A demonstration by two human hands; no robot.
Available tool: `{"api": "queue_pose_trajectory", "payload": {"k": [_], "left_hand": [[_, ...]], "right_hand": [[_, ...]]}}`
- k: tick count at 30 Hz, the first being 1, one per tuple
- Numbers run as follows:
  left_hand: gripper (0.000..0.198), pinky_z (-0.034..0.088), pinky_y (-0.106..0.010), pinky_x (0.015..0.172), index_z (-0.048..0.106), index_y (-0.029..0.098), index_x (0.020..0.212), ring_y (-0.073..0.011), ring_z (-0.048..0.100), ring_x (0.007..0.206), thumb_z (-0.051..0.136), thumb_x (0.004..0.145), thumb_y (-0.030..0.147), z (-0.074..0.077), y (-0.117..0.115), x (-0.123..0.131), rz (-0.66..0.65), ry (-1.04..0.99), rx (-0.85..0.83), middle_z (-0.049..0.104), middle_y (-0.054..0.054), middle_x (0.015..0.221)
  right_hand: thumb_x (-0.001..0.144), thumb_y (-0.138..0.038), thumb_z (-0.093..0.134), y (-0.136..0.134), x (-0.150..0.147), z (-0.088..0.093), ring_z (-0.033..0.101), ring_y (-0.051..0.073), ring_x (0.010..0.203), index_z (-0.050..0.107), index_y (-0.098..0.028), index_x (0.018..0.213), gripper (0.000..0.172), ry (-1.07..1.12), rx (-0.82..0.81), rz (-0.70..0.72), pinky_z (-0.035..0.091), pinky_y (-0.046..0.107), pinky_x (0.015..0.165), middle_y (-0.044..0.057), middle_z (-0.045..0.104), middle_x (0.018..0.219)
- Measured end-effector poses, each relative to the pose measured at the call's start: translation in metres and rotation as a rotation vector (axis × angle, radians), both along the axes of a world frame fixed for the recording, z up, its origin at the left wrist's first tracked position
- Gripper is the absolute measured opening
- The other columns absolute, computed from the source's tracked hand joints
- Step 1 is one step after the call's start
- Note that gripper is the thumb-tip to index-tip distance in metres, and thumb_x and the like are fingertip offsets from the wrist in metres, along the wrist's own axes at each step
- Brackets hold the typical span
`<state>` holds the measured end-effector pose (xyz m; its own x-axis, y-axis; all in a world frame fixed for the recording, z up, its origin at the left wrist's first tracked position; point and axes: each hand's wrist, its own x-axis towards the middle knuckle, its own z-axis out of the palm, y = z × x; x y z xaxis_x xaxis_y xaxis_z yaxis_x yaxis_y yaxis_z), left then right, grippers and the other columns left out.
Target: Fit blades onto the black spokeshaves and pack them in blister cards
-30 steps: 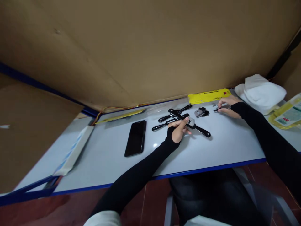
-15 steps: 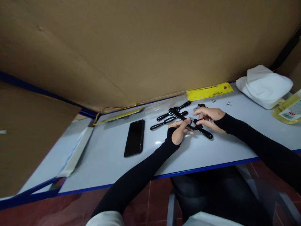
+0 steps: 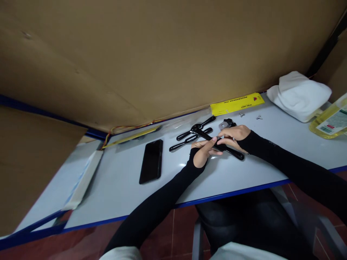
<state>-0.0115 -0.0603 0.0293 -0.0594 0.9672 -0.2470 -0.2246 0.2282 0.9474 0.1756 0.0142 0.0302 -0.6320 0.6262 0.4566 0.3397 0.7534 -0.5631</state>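
Left hand (image 3: 202,155): you are grasping the held shave (image 3: 235,153) near its middle, thumb on top.
Right hand (image 3: 235,133): you are holding bent fingertips against that same middle; cannot tell whether they are pinching a part, as the fingers are covering it.
Held shave: slanting between both hands over the table (image 3: 114,187), one handle pointing right and toward you, the other end crossing in view over the far shave (image 3: 184,135). Contact there: cannot tell.
Spare shaves: far shave and near shave (image 3: 177,146) are lying side by side beyond your left hand, neither being handled; the near one's centre is looking bare.
Plates (image 3: 223,125): lying loose in a small pile just beyond your right hand, grey and black pieces together.
Screws (image 3: 241,115): two are lying loose past the plates, well apart from the shaves.
Done: nothing is showing as complete; by judgement, you are mid-fitting on one shave.
Left: both spare shaves, plates and screws are lying unjoined, so most work seems to be remaining.
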Motion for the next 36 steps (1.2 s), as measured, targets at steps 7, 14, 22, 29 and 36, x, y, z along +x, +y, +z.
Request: {"api": "queue_pose_trajectory", "payload": {"k": [7, 14, 22, 29, 36], "left_hand": [[0.054, 0.07, -0.037, 0.066, 0.078, 0.009, 0.068, -0.0264, 0.078, 0.062, 0.097, 0.058, 0.059, -0.001, -0.001, 0.007, 0.106, 0.003, -0.028, 0.075, -0.011, 0.066], [0.056, 0.069, -0.036, 0.06, 0.078, 0.011, 0.067, -0.0265, 0.079, 0.064, 0.093, 0.063, 0.064, -0.004, 0.003, 0.003, 0.127, 0.037, 0.06, 0.079, -0.013, 0.075], [0.054, 0.069, -0.034, 0.061, 0.075, 0.012, 0.066, -0.0218, 0.076, 0.061, 0.095, 0.061, 0.062, -0.011, 0.005, 0.0, 0.124, 0.014, 0.062, 0.08, -0.012, 0.077], [0.05, 0.069, -0.035, 0.062, 0.074, 0.013, 0.061, -0.0181, 0.073, 0.058, 0.097, 0.058, 0.057, -0.009, 0.005, 0.002, 0.149, -0.008, 0.074, 0.078, -0.009, 0.074], [0.049, 0.068, -0.032, 0.059, 0.076, 0.012, 0.062, -0.0173, 0.071, 0.053, 0.095, 0.062, 0.057, -0.004, 0.003, 0.005, 0.2, 0.039, 0.059, 0.077, -0.009, 0.071]], "right_hand": [[0.099, -0.048, 0.067, -0.008, -0.004, 0.002, 0.062, 0.015, 0.065, 0.083, -0.024, 0.089, 0.03, 0.121, -0.097, -0.031, 0.047, 0.027, 0.066, 0.002, 0.077, 0.077], [0.101, -0.038, 0.061, -0.01, -0.001, 0.001, 0.059, 0.014, 0.066, 0.082, -0.021, 0.118, 0.032, 0.15, -0.199, 0.032, 0.048, 0.028, 0.063, 0.006, 0.075, 0.09], [0.099, -0.034, 0.06, -0.014, -0.001, 0.003, 0.062, 0.014, 0.072, 0.082, -0.021, 0.12, 0.033, 0.161, -0.299, 0.011, 0.05, 0.027, 0.063, 0.007, 0.074, 0.095], [0.097, -0.032, 0.06, -0.015, -0.003, 0.002, 0.058, 0.013, 0.065, 0.084, -0.018, 0.113, 0.031, 0.198, -0.277, -0.006, 0.047, 0.027, 0.06, 0.006, 0.072, 0.089], [0.099, -0.032, 0.06, -0.018, -0.003, 0.005, 0.056, 0.012, 0.065, 0.083, -0.02, 0.116, 0.031, 0.178, -0.278, -0.023, 0.047, 0.028, 0.062, 0.006, 0.073, 0.094]]}}
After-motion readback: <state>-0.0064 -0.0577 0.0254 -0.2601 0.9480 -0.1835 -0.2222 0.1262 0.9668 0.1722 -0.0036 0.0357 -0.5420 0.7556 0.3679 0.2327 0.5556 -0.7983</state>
